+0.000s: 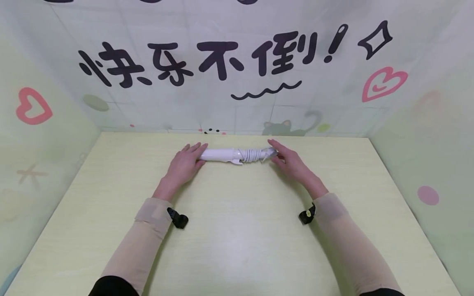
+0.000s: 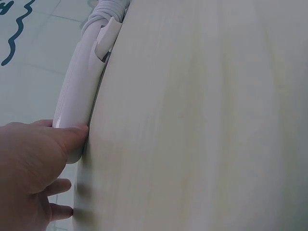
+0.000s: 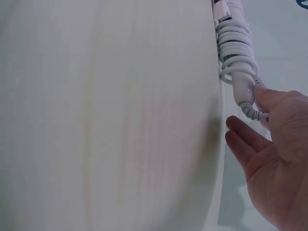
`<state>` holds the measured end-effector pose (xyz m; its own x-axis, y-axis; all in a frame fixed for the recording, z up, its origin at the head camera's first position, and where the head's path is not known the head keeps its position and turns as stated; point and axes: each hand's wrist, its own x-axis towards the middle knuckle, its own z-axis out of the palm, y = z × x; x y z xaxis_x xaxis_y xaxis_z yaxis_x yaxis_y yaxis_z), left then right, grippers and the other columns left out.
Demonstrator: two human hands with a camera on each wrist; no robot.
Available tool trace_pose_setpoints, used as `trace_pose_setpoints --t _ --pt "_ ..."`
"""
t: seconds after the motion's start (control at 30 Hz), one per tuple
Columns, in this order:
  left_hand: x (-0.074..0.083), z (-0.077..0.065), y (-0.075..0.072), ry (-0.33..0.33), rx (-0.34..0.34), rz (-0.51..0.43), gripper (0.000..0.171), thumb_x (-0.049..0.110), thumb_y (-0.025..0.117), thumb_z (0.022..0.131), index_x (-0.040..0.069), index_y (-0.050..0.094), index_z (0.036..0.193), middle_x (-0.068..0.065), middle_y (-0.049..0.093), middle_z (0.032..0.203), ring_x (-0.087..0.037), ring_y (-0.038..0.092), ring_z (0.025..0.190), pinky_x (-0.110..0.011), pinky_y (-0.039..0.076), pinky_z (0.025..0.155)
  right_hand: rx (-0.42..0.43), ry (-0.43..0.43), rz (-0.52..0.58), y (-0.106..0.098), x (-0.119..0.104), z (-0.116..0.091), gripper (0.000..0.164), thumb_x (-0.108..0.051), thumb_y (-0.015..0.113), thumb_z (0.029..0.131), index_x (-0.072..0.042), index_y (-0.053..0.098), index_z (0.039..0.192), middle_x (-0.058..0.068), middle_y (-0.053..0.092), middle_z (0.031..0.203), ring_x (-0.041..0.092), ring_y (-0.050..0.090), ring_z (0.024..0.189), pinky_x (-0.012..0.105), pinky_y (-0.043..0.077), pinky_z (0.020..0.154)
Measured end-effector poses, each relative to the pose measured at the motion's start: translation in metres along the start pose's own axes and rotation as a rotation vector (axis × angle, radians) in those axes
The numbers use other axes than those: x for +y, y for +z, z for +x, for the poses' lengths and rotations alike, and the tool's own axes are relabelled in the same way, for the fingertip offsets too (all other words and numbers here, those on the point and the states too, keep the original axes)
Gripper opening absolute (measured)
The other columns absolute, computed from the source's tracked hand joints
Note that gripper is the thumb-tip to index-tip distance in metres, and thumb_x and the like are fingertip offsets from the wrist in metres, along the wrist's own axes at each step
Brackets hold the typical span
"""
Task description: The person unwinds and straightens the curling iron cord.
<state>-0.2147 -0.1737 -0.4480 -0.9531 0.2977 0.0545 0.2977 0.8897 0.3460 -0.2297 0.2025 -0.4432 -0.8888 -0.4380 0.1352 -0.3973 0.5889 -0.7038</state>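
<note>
A white curling iron (image 1: 218,155) lies lengthwise near the back edge of the table, its smooth thick barrel to the left. Its white cord (image 1: 252,155) is wound in several loops round the slimmer right part. My left hand (image 1: 185,164) grips the barrel's left end; in the left wrist view the thumb (image 2: 77,134) lies across its near side. At the other end, my right hand (image 1: 292,164) pinches the tip where the cord leaves it, with two fingers (image 3: 245,137) held apart from it in the right wrist view. A small lever (image 2: 108,38) sticks out mid-length.
The pale wooden table (image 1: 237,230) is bounded by a printed back wall (image 1: 207,111) close behind the curling iron and by side walls left and right. Each wrist carries a small black camera (image 1: 178,218).
</note>
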Motion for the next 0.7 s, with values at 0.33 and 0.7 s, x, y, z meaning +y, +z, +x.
trace_pose_setpoints --t 0.33,0.7 --pt "0.0049 0.0013 0.0009 0.023 0.024 -0.032 0.047 0.014 0.066 0.101 0.006 0.054 0.146 -0.018 0.056 0.146 -0.040 0.050 0.133 -0.062 0.046 0.110 0.050 0.048 0.035 0.0042 -0.0011 0.0009 0.055 0.008 0.063 0.097 -0.004 0.050 0.149 0.028 0.055 0.142 0.040 0.067 0.112 0.046 0.061 0.099" --pt "0.0026 -0.0029 -0.0006 0.042 0.025 -0.024 0.047 0.014 0.067 0.101 0.004 0.054 0.146 -0.021 0.059 0.141 -0.041 0.053 0.130 -0.058 0.046 0.112 0.043 0.088 0.054 0.0009 -0.0059 -0.0035 0.046 0.002 0.065 0.098 -0.006 0.060 0.143 0.024 0.066 0.128 0.035 0.070 0.099 0.046 0.064 0.089"
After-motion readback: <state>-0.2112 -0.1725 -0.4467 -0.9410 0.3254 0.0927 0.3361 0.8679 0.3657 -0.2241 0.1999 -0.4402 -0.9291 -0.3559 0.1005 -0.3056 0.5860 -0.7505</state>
